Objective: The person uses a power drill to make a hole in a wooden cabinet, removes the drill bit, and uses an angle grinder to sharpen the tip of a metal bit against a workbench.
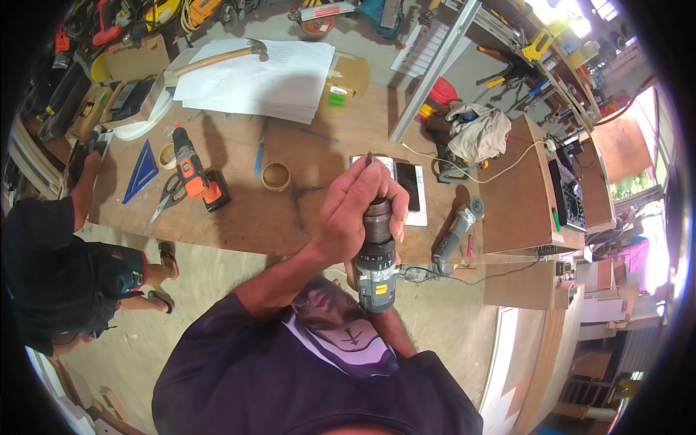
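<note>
My left hand is closed around the dark chuck of a grey cordless drill, with its fingers at a small dark tip, perhaps a bit. My right hand is mostly hidden behind the drill body, holding it from underneath. Just beyond my hands, a black phone lies on a notebook. An orange drill, scissors, a blue set square and a tape roll lie on the wooden bench. An angle grinder lies right of the notebook.
A co-worker stands at the left, one hand at the tools there. Paper sheets and a hammer lie at the back, near an upright metal bar. A wooden box with cables is at the right.
</note>
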A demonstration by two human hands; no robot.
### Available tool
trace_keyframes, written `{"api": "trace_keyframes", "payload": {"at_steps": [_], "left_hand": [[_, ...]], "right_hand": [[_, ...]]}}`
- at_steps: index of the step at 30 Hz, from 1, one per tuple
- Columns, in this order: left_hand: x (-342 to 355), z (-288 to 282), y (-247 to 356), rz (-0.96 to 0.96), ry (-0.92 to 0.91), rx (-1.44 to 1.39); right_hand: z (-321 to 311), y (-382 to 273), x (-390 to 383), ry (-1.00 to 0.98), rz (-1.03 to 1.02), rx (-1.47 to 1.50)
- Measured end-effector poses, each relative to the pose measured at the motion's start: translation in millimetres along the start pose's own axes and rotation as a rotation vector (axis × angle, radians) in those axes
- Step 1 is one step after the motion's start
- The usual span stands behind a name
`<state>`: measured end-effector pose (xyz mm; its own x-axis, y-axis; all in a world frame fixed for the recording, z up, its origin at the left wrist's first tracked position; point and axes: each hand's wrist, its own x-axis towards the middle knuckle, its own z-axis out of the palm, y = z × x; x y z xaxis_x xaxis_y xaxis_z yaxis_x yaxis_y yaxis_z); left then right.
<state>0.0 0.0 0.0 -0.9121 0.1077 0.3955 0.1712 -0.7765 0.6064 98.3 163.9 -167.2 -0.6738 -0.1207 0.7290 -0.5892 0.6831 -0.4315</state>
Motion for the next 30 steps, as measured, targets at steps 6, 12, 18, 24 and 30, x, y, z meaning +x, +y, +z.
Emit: {"api": "trace_keyframes", "payload": {"at_steps": [6, 12, 18, 24, 30], "left_hand": [[3, -3, -7, -0.001, -0.032, 0.062], [1, 1, -16, -0.037, 0.014, -0.046], [1, -1, -15, -0.063, 0.008, -0.044], [2, 2, -15, -0.085, 0.038, 0.033], [1, 6, -12, -0.123, 0.03, 0.081]], "right_hand": [[46, 39, 12, -0.152, 0.106, -0.109], [34, 26, 35, -0.13, 0.082, -0.083], [32, 25, 34, -0.122, 0.088, -0.094], [29, 24, 33, -0.123, 0.089, -0.115], [25, 20, 32, -0.119, 0.092, -0.12]]}}
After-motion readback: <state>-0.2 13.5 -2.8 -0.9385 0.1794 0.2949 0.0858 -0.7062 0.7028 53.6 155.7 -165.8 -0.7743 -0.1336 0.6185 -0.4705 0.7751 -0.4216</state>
